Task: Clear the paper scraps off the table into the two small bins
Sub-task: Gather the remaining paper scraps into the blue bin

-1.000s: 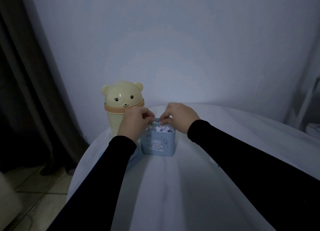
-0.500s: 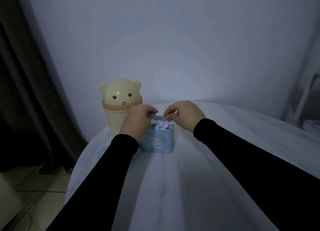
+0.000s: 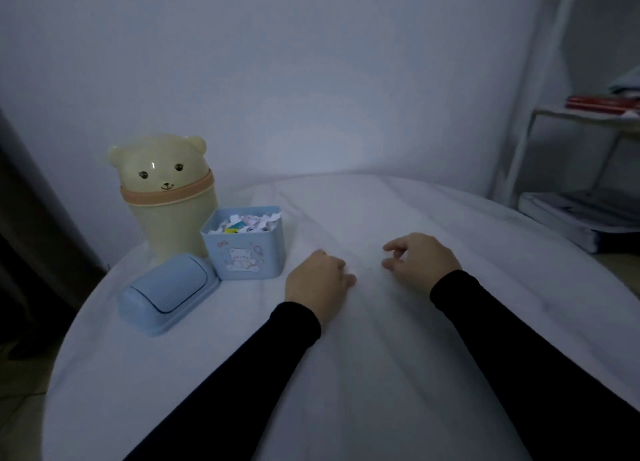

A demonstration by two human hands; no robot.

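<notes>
Both my arms reach forward over the white table [image 3: 398,339], black sleeves down to the wrists. My left hand [image 3: 318,278] lies palm down on the cloth just right of the blue bin [image 3: 247,252], fingers curled loosely under, holding nothing. My right hand [image 3: 420,258] sits a little further out and apart from the left, knuckles up, thumb and forefinger bent toward each other with a gap between them. The light is dim, so I cannot tell whether a tiny scrap sits at those fingertips; none shows.

The blue bin stands open, heaped with paper scraps [image 3: 247,221] up to its rim. Its lid [image 3: 168,292] lies on the table just left of it. The yellow bear bin [image 3: 169,194] stands behind, touching or nearly touching the blue one.
</notes>
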